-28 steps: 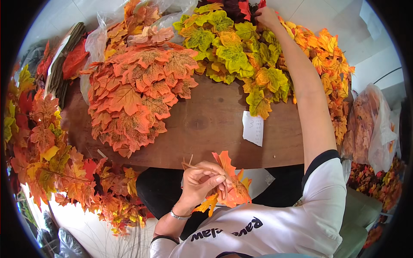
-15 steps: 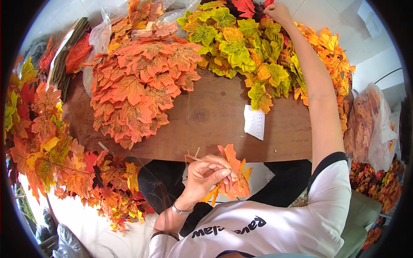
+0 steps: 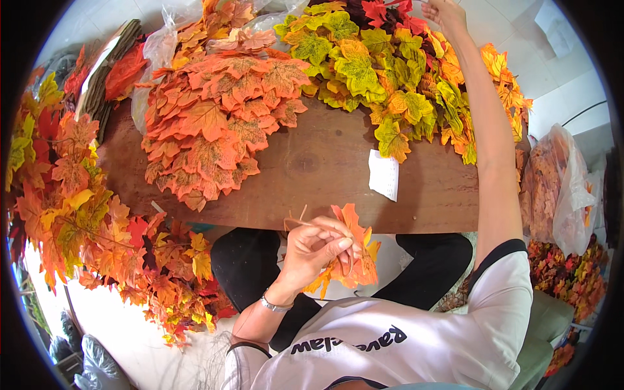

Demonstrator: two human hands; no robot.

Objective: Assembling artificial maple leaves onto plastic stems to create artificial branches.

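Note:
Low in the middle, my left hand (image 3: 317, 250) pinches the thin brown stems of a small bunch of artificial maple leaves (image 3: 359, 263), orange and yellow. Some loose stem ends stick out behind the fingers. My right arm stretches to the far edge, where my right hand (image 3: 446, 14) has its fingers closed at the top rim of the view. It is beside red artificial leaves (image 3: 375, 12); whatever it grips there is too small to make out. Close below that hand lies a heap of yellow-green leaves (image 3: 357, 71).
A large pile of orange leaves (image 3: 214, 123) covers the left of the brown wooden table (image 3: 312, 175). A white paper slip (image 3: 383, 175) lies near its front. Leaf garlands (image 3: 84, 208) hang along the left side. A clear plastic bag (image 3: 552, 188) of leaves stands right.
My right hand has shifted right and slightly up, away from the red leaves, and more of them shows. My left hand keeps its hold on the leaf bunch. The whole view has shifted slightly.

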